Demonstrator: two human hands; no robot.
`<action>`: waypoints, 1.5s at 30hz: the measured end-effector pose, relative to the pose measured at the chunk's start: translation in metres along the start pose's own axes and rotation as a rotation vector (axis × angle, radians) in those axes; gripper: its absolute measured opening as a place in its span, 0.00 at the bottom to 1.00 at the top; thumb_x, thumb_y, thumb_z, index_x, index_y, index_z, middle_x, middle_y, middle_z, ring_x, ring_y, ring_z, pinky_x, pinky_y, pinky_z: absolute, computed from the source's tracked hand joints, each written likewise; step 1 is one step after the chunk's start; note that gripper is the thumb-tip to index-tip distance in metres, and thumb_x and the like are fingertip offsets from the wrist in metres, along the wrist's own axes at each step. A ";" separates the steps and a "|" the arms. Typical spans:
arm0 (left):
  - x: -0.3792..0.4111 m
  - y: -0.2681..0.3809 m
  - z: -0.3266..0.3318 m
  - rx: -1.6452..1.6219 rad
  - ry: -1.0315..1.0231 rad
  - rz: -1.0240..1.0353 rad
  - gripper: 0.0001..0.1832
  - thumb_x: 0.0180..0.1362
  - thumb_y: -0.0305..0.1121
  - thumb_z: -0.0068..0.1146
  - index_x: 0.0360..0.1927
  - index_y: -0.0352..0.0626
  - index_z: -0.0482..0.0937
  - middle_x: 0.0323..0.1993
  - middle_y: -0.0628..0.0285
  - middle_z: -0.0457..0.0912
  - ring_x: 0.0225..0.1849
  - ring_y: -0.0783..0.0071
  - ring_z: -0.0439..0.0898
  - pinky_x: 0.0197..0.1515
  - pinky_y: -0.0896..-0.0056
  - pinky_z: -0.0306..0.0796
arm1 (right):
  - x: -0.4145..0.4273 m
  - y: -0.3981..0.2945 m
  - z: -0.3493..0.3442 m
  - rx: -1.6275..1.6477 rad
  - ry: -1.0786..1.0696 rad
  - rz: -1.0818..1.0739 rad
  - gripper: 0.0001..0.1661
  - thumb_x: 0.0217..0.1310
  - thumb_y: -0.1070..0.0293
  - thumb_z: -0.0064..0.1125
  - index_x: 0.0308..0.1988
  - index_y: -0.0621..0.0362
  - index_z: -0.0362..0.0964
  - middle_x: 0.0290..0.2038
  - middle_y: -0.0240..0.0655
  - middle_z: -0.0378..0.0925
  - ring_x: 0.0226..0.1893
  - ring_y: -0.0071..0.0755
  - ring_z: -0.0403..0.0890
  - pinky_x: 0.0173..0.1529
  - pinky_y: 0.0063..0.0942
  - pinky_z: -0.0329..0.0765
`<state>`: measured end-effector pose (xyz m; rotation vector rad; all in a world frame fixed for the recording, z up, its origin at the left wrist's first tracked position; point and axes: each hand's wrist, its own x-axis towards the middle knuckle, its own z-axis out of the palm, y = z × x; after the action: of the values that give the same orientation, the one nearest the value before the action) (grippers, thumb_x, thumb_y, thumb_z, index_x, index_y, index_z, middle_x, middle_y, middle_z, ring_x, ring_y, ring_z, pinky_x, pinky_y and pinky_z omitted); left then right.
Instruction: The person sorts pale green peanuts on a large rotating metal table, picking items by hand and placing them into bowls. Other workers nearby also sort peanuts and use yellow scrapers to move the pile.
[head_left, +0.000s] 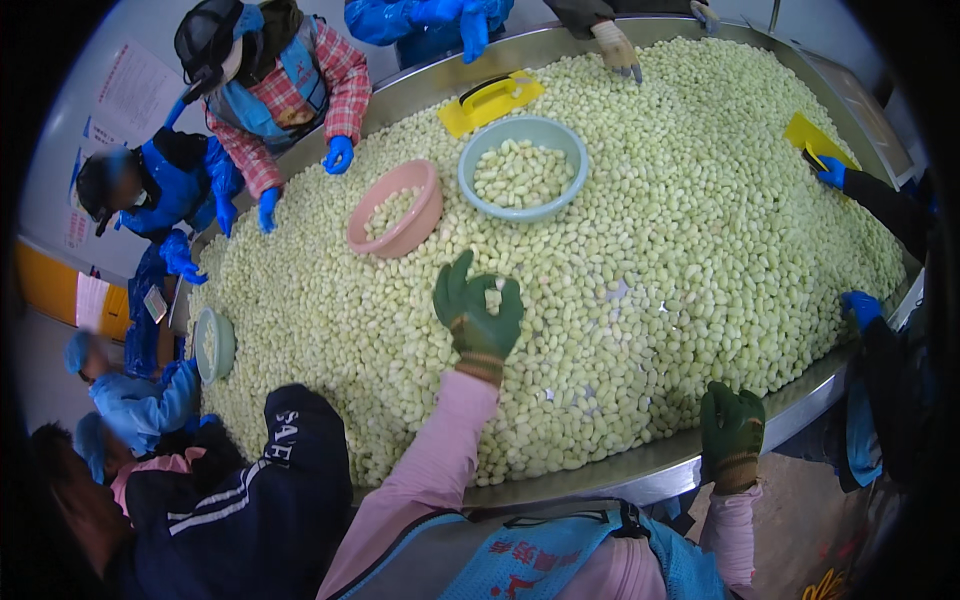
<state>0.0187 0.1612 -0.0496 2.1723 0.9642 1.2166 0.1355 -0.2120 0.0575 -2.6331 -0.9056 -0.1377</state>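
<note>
A deep layer of small pale green oval pieces (600, 315), perhaps fruit, spreads over a large metal-rimmed table (652, 480). My left hand (476, 311), in a dark green glove, is over the middle of the pile. Its thumb and a finger curl around pale, cream-coloured pieces (493, 301); another finger stretches out. My right hand (731, 424), gloved alike, is at the near rim with its fingers curled; whether anything is inside is hidden. Beyond my left hand, a pink plastic basin (409, 232) and a light blue plastic basin (525, 208) stand on the pile, both holding oval pieces.
A yellow plastic float (487, 105) lies at the far side. At right, a co-worker's blue glove (831, 172) grips another yellow float (817, 139). A pale green basin (214, 345) stands at the left edge. Several people's gloved hands surround the table; a dark-jacketed person (247, 495) is close on my left.
</note>
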 end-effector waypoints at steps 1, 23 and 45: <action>0.021 0.004 0.010 -0.007 0.055 0.048 0.14 0.54 0.44 0.73 0.35 0.46 0.86 0.66 0.54 0.77 0.71 0.41 0.65 0.72 0.40 0.57 | 0.000 -0.001 -0.002 0.028 -0.035 0.039 0.12 0.63 0.64 0.64 0.43 0.59 0.85 0.25 0.44 0.83 0.32 0.53 0.83 0.56 0.48 0.77; -0.089 -0.001 -0.037 0.608 -0.890 -0.030 0.30 0.65 0.58 0.52 0.66 0.57 0.78 0.67 0.62 0.74 0.75 0.45 0.62 0.77 0.31 0.45 | 0.003 0.003 0.002 -0.051 -0.139 0.048 0.16 0.63 0.60 0.65 0.46 0.57 0.84 0.28 0.41 0.85 0.33 0.49 0.86 0.53 0.47 0.79; -0.127 0.045 -0.024 0.305 -1.146 0.262 0.37 0.55 0.62 0.66 0.68 0.67 0.76 0.76 0.62 0.68 0.78 0.43 0.57 0.80 0.41 0.42 | 0.076 -0.027 0.088 -0.456 -1.059 0.382 0.55 0.60 0.45 0.68 0.77 0.54 0.52 0.66 0.59 0.72 0.66 0.59 0.76 0.67 0.48 0.74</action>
<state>-0.0320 0.0367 -0.0751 2.6782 0.3573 -0.2321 0.1766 -0.1167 -0.0009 -3.2057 -0.6279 1.4014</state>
